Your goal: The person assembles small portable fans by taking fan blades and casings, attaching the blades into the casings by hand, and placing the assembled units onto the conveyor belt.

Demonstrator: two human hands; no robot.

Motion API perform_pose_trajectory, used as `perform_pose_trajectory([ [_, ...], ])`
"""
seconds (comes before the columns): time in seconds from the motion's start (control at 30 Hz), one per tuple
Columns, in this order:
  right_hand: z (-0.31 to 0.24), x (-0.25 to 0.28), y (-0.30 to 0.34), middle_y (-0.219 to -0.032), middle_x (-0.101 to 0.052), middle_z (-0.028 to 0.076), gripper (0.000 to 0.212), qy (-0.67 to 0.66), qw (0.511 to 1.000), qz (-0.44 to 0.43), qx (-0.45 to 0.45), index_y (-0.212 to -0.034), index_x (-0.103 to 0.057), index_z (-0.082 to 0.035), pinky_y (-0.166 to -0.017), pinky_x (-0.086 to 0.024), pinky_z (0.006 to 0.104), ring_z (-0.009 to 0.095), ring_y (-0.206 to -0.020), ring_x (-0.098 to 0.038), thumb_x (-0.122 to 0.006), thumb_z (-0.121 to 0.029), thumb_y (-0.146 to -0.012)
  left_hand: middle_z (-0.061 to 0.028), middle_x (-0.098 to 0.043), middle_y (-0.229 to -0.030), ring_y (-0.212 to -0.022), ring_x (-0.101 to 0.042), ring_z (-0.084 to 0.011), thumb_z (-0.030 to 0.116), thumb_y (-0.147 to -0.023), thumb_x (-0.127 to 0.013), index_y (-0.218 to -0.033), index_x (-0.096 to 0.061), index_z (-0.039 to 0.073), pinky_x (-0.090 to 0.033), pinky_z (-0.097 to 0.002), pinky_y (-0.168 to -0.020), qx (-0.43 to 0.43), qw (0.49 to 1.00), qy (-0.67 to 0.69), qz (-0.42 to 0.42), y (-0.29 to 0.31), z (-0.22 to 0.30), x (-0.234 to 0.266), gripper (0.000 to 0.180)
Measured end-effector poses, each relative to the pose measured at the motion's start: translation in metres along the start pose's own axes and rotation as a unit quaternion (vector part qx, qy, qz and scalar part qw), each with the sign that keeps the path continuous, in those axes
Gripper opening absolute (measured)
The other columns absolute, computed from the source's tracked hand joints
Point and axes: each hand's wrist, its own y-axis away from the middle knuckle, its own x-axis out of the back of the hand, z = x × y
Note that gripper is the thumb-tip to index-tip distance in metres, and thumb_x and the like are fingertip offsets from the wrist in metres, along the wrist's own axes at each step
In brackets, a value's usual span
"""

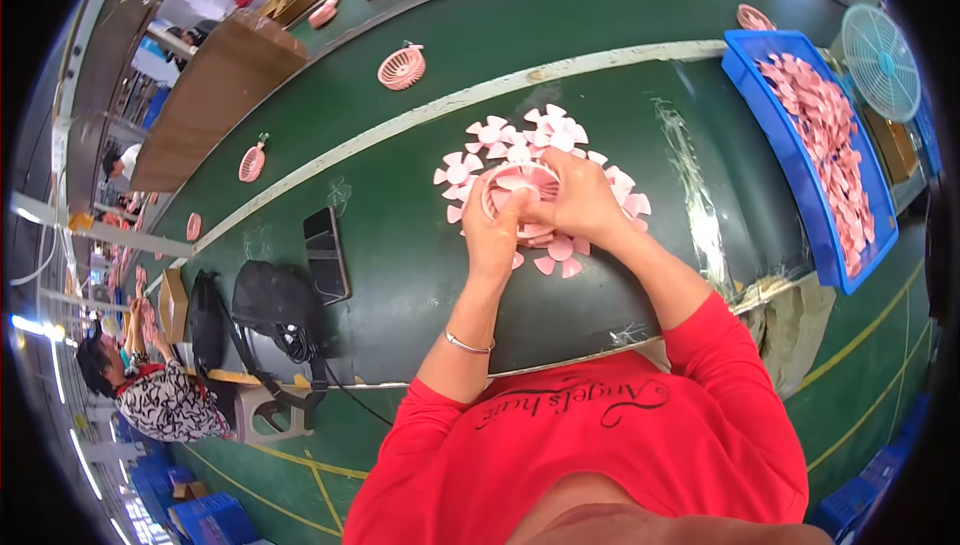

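Observation:
Both hands meet over a round pink fan housing (522, 185) on the dark green table (420, 275). My left hand (494, 230) grips its near left rim, thumb pressed onto the centre. My right hand (578, 197) holds the right side, fingers curled over the front. Several loose pink fan blades (500, 137) lie spread around and under the housing. The housing's middle is partly hidden by my fingers.
A blue tray (790, 155) of pink blades stands at the right, a teal desk fan (880, 63) behind it. Pink fan parts (402, 68) ride the conveyor beyond a white strip. A phone (326, 255) and black bag (270, 300) lie left. Another person (150, 390) works at lower left.

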Motion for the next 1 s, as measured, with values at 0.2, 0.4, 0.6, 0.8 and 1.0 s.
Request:
perform_pose_trajectory([
  [0.2,0.047,0.031,-0.024,-0.098,-0.066,0.011,0.048,-0.373,0.891,0.188,-0.179,-0.116,-0.054,0.003,-0.072,-0.053,0.0270,0.017,-0.085,-0.064,-0.075,-0.011,-0.075,-0.0171,-0.046,-0.129,-0.118,-0.049,-0.0233,0.011,-0.093,-0.056,-0.135,-0.033,-0.002,-0.042,-0.0338,-0.098,-0.066,0.996,0.042,0.047,-0.001,0.001,0.000,0.049],
  [0.4,0.080,0.038,-0.028,-0.110,-0.062,0.012,0.039,-0.042,0.973,0.204,-0.100,-0.115,-0.058,-0.002,-0.074,-0.053,0.0313,0.018,-0.090,-0.064,-0.068,-0.009,-0.079,-0.0164,-0.051,-0.122,-0.109,-0.056,-0.0213,0.011,-0.094,-0.055,-0.128,-0.040,-0.003,-0.048,-0.0311,-0.090,-0.037,0.989,0.037,0.140,-0.022,0.013,0.029,0.040],
  [0.6,0.061,0.018,-0.017,-0.099,-0.057,0.010,0.034,0.130,0.985,0.090,0.061,-0.110,-0.061,-0.008,-0.084,-0.044,0.0388,0.030,-0.095,-0.053,-0.062,-0.005,-0.076,-0.0127,-0.059,-0.110,-0.097,-0.061,-0.0192,0.017,-0.090,-0.060,-0.118,-0.051,-0.004,-0.051,-0.0303,-0.081,-0.001,0.984,-0.117,0.136,-0.114,0.002,0.066,0.036],
  [0.8,0.065,0.012,-0.016,-0.088,-0.053,0.009,0.032,0.189,0.977,0.055,0.081,-0.107,-0.063,-0.011,-0.074,-0.042,0.0388,0.028,-0.085,-0.051,-0.057,-0.004,-0.076,-0.0131,-0.066,-0.091,-0.071,-0.067,-0.0167,0.024,-0.086,-0.062,-0.104,-0.059,-0.006,-0.055,-0.0282,-0.059,0.063,0.949,-0.247,0.183,-0.232,-0.032,0.101,0.035],
  [1.0,0.053,0.014,-0.019,-0.103,-0.055,0.008,0.034,0.220,0.966,0.065,0.121,-0.112,-0.062,-0.010,-0.078,-0.043,0.0398,0.027,-0.095,-0.051,-0.051,-0.007,-0.080,-0.0118,-0.065,-0.063,-0.053,-0.066,-0.0197,0.043,-0.087,-0.055,-0.076,-0.066,-0.005,-0.056,-0.0278,-0.055,0.130,0.942,-0.258,0.169,-0.274,-0.057,0.063,0.050],
])
